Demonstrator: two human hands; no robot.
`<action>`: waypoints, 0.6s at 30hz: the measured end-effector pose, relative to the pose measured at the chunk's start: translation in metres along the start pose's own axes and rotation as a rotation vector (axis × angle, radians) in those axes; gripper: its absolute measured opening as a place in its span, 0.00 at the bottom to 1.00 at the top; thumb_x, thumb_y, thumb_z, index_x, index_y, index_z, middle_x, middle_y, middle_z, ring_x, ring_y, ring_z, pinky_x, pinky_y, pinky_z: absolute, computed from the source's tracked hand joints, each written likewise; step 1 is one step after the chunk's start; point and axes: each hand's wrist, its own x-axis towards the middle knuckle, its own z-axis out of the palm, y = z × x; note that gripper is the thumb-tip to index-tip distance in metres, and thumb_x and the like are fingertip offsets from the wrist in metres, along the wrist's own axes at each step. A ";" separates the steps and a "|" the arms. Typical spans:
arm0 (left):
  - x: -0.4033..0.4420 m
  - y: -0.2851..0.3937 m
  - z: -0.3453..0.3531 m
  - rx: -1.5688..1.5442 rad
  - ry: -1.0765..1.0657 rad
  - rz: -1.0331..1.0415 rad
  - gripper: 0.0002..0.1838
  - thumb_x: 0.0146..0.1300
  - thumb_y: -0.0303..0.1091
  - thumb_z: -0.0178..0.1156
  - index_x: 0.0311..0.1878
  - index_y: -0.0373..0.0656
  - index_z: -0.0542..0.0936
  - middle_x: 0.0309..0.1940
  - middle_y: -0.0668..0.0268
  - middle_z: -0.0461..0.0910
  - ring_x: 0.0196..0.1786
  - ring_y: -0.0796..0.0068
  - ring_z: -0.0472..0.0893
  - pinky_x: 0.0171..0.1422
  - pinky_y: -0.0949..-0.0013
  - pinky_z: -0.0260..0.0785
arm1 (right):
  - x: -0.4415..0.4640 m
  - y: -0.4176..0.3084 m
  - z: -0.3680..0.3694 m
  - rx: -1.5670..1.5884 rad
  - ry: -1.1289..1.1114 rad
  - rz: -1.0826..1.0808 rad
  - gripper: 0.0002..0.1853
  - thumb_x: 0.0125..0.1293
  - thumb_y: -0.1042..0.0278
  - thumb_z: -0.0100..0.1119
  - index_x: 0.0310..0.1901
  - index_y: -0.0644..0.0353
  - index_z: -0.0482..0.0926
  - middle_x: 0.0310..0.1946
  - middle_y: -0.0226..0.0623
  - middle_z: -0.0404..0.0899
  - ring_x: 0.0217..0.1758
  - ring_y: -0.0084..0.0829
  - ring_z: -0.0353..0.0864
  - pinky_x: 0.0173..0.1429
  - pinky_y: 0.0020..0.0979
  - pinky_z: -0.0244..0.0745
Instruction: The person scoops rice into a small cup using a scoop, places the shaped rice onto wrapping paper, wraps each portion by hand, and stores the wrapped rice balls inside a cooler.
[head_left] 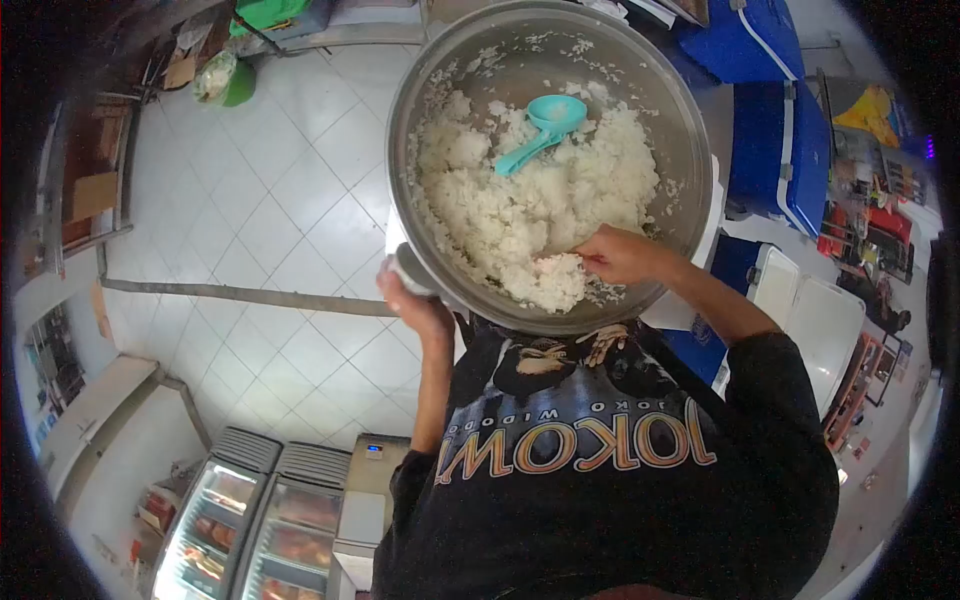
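A large round metal pot (402, 150) fills the upper middle of the head view, with a wide heap of cooked white rice (520, 205) in it. On the rice lies a turquoise scoop (556, 113), its handle slanting down to the left. My left hand (420, 308) is at the pot's near left side, its fingers around the outside of the grey handle (412, 268). Inside the pot, my right hand (622, 257) is closed low over the rice near the front rim. A bright clump of rice sits at its fingertips, and whatever they grip is covered.
Blue cooler boxes (757, 145) stand along the right, and an open white lid (825, 335) is lower down. Glass-front display fridges (215, 515) are at lower left. A green bin (238, 82) stands at upper left on the white tiled floor (270, 190).
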 end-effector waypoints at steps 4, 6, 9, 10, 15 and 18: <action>-0.004 0.063 0.006 -0.079 0.109 0.109 0.27 0.76 0.54 0.43 0.67 0.44 0.69 0.61 0.61 0.74 0.65 0.64 0.75 0.68 0.56 0.71 | -0.001 0.017 -0.005 0.047 -0.151 -0.028 0.09 0.67 0.70 0.57 0.33 0.68 0.76 0.27 0.49 0.77 0.30 0.34 0.75 0.38 0.40 0.69; -0.013 0.089 0.020 0.011 0.100 0.241 0.28 0.76 0.53 0.44 0.68 0.42 0.66 0.62 0.58 0.72 0.63 0.59 0.76 0.68 0.55 0.72 | -0.007 0.014 -0.017 0.102 -0.128 -0.086 0.09 0.68 0.70 0.55 0.34 0.68 0.76 0.27 0.47 0.77 0.30 0.30 0.74 0.37 0.39 0.68; -0.029 0.114 0.043 0.138 -0.019 0.354 0.29 0.75 0.52 0.46 0.69 0.40 0.66 0.63 0.56 0.72 0.64 0.57 0.75 0.68 0.55 0.71 | -0.022 0.001 -0.040 0.193 0.002 -0.100 0.09 0.71 0.70 0.53 0.37 0.68 0.78 0.25 0.42 0.76 0.29 0.27 0.72 0.35 0.38 0.67; -0.049 0.112 0.046 0.209 -0.074 0.379 0.30 0.74 0.53 0.47 0.69 0.40 0.67 0.64 0.57 0.72 0.65 0.58 0.75 0.68 0.55 0.71 | -0.039 -0.010 -0.039 0.236 0.060 -0.043 0.10 0.72 0.70 0.52 0.40 0.69 0.79 0.24 0.41 0.76 0.27 0.25 0.70 0.35 0.37 0.67; -0.081 0.081 0.136 -0.046 -0.370 0.044 0.27 0.76 0.52 0.45 0.69 0.45 0.70 0.64 0.61 0.74 0.68 0.62 0.73 0.73 0.53 0.64 | -0.081 -0.077 -0.109 0.109 0.257 -0.106 0.16 0.73 0.72 0.51 0.58 0.64 0.79 0.21 0.43 0.73 0.27 0.35 0.75 0.36 0.39 0.68; -0.106 0.092 0.193 -0.613 -0.451 -0.380 0.28 0.78 0.49 0.41 0.73 0.45 0.67 0.70 0.61 0.70 0.71 0.63 0.70 0.77 0.54 0.60 | -0.092 -0.123 -0.086 -0.345 0.705 -0.269 0.21 0.72 0.74 0.52 0.65 0.59 0.77 0.25 0.45 0.72 0.31 0.44 0.77 0.37 0.42 0.71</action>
